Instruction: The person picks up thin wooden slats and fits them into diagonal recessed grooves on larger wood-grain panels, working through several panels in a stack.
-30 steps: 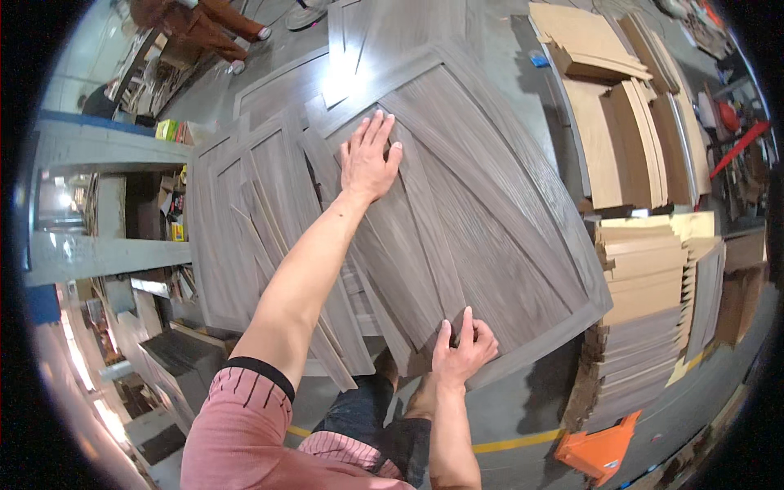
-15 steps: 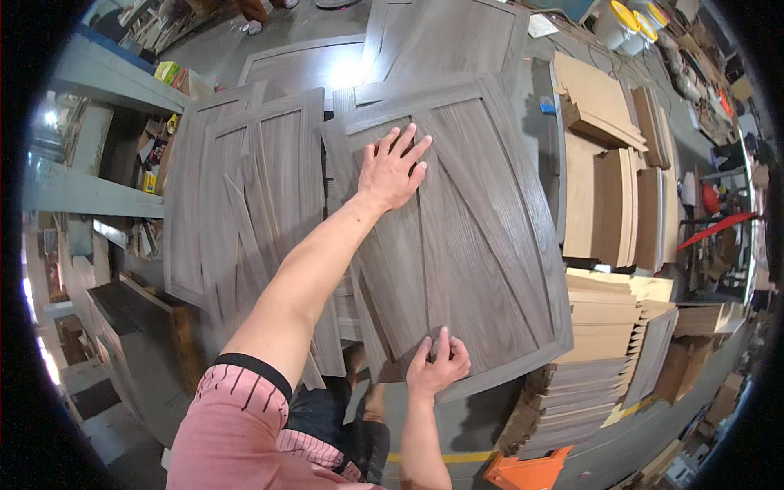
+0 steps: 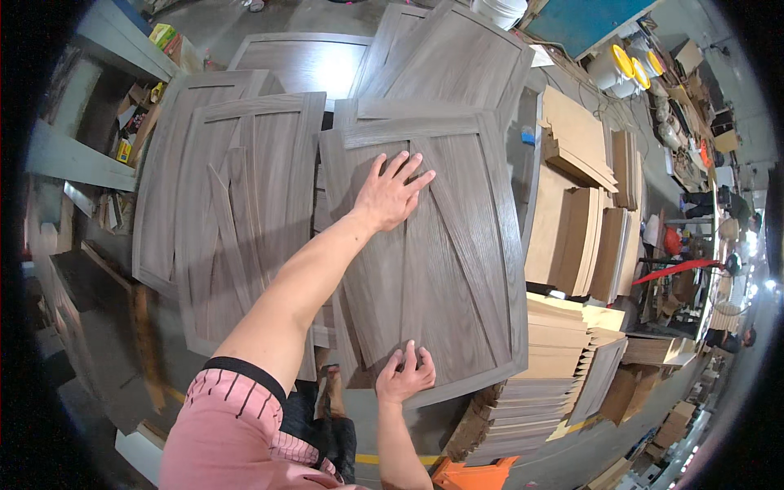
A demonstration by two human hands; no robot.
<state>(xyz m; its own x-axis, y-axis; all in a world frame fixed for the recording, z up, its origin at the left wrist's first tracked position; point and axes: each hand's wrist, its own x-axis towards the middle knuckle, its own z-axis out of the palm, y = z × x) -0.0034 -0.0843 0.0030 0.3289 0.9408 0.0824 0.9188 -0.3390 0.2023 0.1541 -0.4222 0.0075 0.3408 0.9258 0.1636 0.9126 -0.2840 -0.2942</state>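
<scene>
A grey wood-grain door panel (image 3: 445, 318) with a raised frame lies before me. A diagonal strip (image 3: 459, 237) crosses its face. My left hand (image 3: 389, 194) rests on the upper part of the panel, its fingers spread. Near the lower edge, my right hand (image 3: 406, 376) touches the panel, its fingers partly bent and apart, with nothing seen in them. To the left lies a similar panel (image 3: 286, 180), with several loose thin strips (image 3: 226, 216) on it.
More grey panels (image 3: 306, 61) lie beyond. At right are stacked brown boards (image 3: 576, 229) and a dense stack of thin panels (image 3: 531, 376) above an orange support (image 3: 474, 474). Yellow-lidded buckets (image 3: 611, 67) stand at far right. A pale blue beam (image 3: 82, 155) is at left.
My view has turned, so most of the scene sits farther left in the picture. Both hands remain at about the same places on the panel; the right hand's fingers have shifted slightly.
</scene>
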